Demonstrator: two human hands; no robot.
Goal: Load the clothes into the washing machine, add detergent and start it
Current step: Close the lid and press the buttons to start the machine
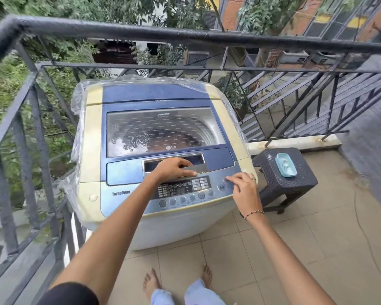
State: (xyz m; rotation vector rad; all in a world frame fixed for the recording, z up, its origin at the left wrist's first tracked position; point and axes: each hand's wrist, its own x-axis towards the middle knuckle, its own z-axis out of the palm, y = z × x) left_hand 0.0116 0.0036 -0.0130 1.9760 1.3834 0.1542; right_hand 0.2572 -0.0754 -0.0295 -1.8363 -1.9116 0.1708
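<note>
The washing machine (92,150) stands on the balcony floor right in front of me, its back close to the railing (185,37) and a dark stool (295,183) just beside its right side. It is a top-loader. Its top runs lengthwise from me toward the railing, with the front edge facing me and turned slightly, so the right corner sits a little farther off. The lid (165,130) is down. Through its window I see something dark in the drum, but I cannot tell whether that is laundry or a reflection. With the lid shut, I judge loading and detergent are finished and I am at the starting step. The control panel (185,188) stretches left to right along the near edge. My left hand (172,169) rests on the silver lid handle (197,167), fingers lying along it and holding nothing. My right hand (244,186) has its forefinger out on a small button at the panel's far right, the other fingers loosely bent and empty. Next I need one firm press there. If that button is the power, as I take it to be, the round start button (222,187) just beside it comes after.
</note>
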